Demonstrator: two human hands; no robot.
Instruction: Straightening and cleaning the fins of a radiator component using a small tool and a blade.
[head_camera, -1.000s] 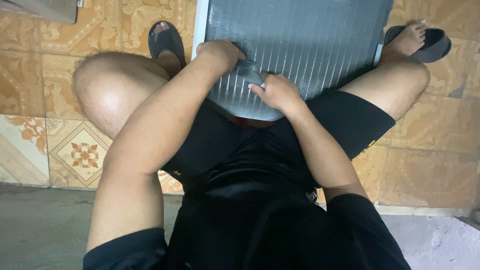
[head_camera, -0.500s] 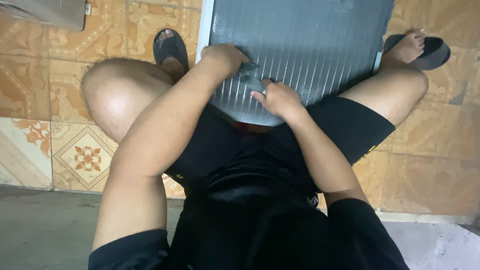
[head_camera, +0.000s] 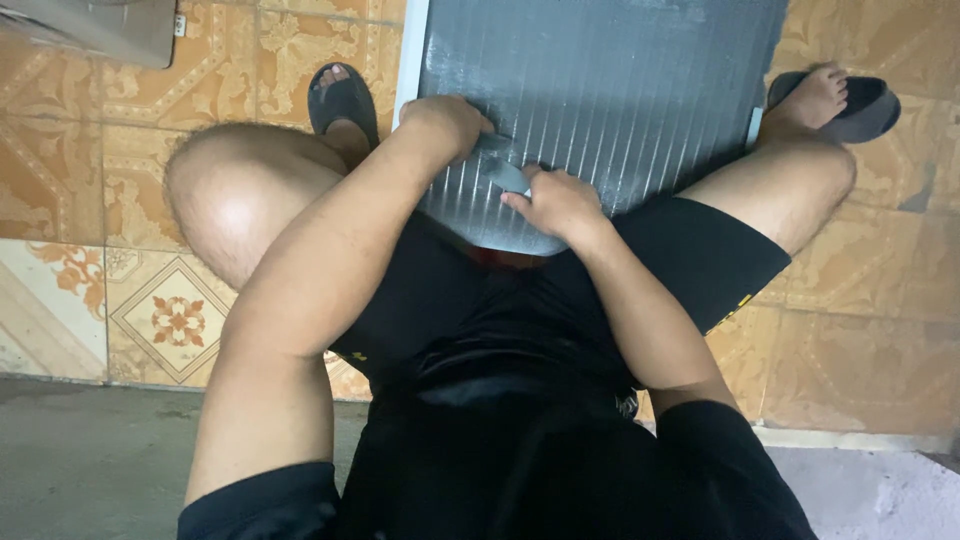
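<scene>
In the head view, a person sits and looks down at a large grey finned panel (head_camera: 620, 90), a flat metal piece with many thin ribs running along its length, which leans between the knees and reaches to the lap. Its lower edge rests against the black shorts (head_camera: 520, 330), and a white frame runs along its left side. The left hand (head_camera: 448, 120) lies on the ribs near the left edge of the panel; its fingers are curled and pressed together around one end of a small grey tool (head_camera: 503, 170), though I cannot tell how firmly. The right hand (head_camera: 556, 200) is lower on the panel, just beside the left one, with the fingers closed on the other end of the same tool, so the tool sits between both hands and touches the ribs. Its exact shape is mostly hidden by the fingers. Each foot wears a dark sandal: the left sandal (head_camera: 342, 98) is near the left edge of the panel, the right sandal (head_camera: 860, 108) near the right edge. The floor (head_camera: 870, 340) under the legs has brown patterned tiles, and nearer to the person there is a grey concrete step (head_camera: 90, 470).
</scene>
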